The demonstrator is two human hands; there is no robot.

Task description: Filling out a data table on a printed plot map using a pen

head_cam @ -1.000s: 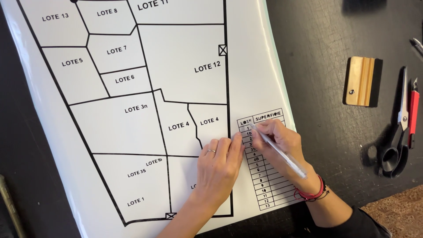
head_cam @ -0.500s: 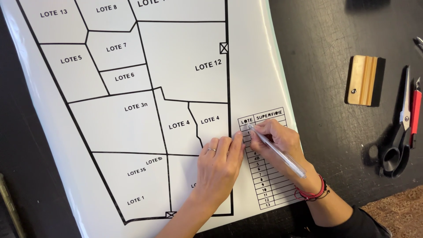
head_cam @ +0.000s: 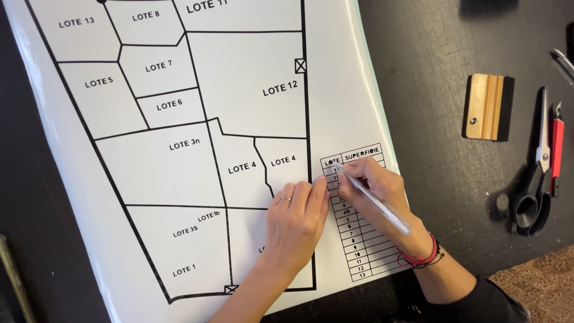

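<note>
The right hand (head_cam: 382,191) is closed around a clear pen-like tool (head_cam: 373,200), held as one holds a pen, with the tip set on the top rows of a small printed table (head_cam: 359,239) near the right edge of a big white sheet (head_cam: 353,90). The tool's shaft slants back over the hand toward the wrist, where a red and dark bracelet (head_cam: 421,258) sits. The left hand (head_cam: 296,218) holds nothing: it lies flat on the sheet just left of the table, fingers together and stretched out, their tips pressing down right beside the tool's tip. A ring (head_cam: 286,198) shows on one finger. The two hands nearly touch.

The sheet is glossy, printed with a plan of plots outlined in thick black lines, and covers most of the left and middle of the dark desk (head_cam: 430,78); its right edge curls up a little. The table sits at the sheet's lower right, outside the plan's outline.

On the bare desk toward the right edge, well apart from the hands, lies a wooden squeegee (head_cam: 485,106) with a dark felt edge. Further right lie black-handled scissors (head_cam: 536,179), blades pointing to the far edge, and just beside them a red knife (head_cam: 556,146). A brownish mat (head_cam: 538,287) shows at the near right corner.
</note>
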